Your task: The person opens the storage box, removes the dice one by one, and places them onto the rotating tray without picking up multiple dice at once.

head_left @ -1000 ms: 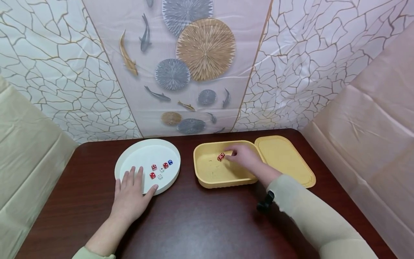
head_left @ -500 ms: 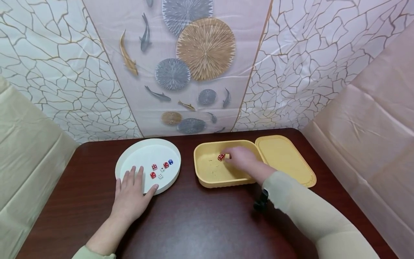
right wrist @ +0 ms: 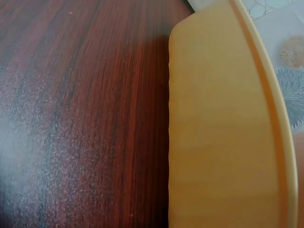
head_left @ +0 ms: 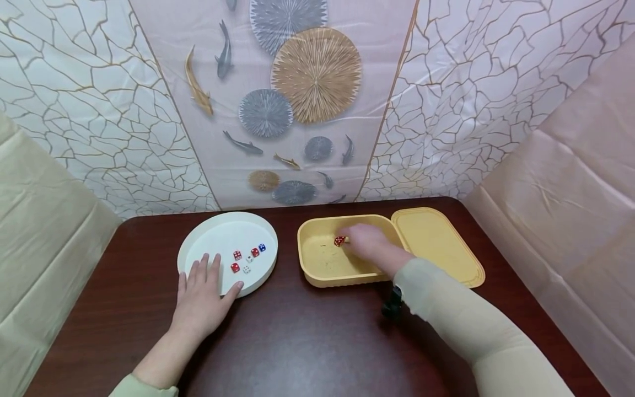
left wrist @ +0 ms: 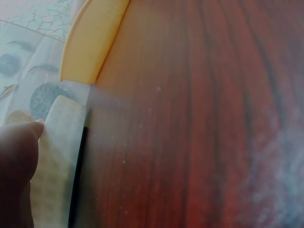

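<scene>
In the head view my left hand [head_left: 198, 303] lies with fingers spread over the near left rim of a round white tray [head_left: 213, 234]. Inside the tray are several dice, among them a red die [head_left: 235, 268], a white die [head_left: 246, 269] and a blue die [head_left: 262, 247]. My right hand [head_left: 367, 241] reaches down into a rectangular yellow box [head_left: 322, 267], fingers bent beside red dice [head_left: 339, 241] on its floor. Its fingertips are partly hidden, so I cannot tell whether they pinch a die. The right wrist view shows mostly the box's outer wall [right wrist: 218, 118].
A yellow lid [head_left: 439, 245] lies against the box's right side. Both containers stand toward the back of a dark wooden table [head_left: 297, 342], with a strip of tabletop between them. Patterned cloth [head_left: 317, 165] hangs behind, and plain cloth walls flank both sides.
My right hand has turned and lowered over the red dice, its fingers drawing closer together, and its forearm has shifted left. The left hand stays in place on the tray.
</scene>
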Tool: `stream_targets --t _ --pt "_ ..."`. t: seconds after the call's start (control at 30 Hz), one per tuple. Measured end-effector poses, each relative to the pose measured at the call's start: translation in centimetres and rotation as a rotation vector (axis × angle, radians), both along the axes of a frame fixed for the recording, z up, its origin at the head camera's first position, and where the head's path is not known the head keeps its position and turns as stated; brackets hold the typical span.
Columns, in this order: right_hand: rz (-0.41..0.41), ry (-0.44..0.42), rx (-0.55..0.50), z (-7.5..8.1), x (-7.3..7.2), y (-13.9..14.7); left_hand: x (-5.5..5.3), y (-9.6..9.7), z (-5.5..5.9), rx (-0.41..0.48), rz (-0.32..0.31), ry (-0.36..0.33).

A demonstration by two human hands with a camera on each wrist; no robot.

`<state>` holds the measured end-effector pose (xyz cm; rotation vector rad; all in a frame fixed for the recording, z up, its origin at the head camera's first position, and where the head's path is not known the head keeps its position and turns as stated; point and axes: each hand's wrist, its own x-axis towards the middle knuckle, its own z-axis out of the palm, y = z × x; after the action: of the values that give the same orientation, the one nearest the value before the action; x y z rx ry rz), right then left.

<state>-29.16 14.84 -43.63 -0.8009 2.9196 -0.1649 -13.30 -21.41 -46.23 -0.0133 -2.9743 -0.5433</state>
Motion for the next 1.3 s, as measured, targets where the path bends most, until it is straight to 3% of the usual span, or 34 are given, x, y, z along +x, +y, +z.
stream_targets --t 0.27,0.57,0.8,1.07,1.17,1.3 --pt "-0.009 -0.007 0.013 -0.2 -0.2 0.3 -0.4 0.1 -0.3 -0.005 -0.009 0.005" --pt "0.038 0.004 0.010 0.1 0.0 0.1 -0.3 0.0 -0.1 -0.006 -0.009 -0.003" --pt "-0.011 -0.018 -0.034 0.2 0.0 -0.1 -0.3 0.0 0.0 0.005 -0.003 -0.007" --pt "-0.042 -0.051 -0.117 0.3 -0.1 -0.2 -0.2 -0.1 -0.2 0.000 -0.003 0.002" --pt "-0.063 -0.069 -0.192 0.4 -0.1 -0.3 -0.2 -0.1 -0.2 0.002 -0.004 0.004" --pt "-0.108 -0.154 -0.353 1.1 -0.1 -0.6 -0.1 -0.2 -0.2 0.003 -0.002 -0.001"
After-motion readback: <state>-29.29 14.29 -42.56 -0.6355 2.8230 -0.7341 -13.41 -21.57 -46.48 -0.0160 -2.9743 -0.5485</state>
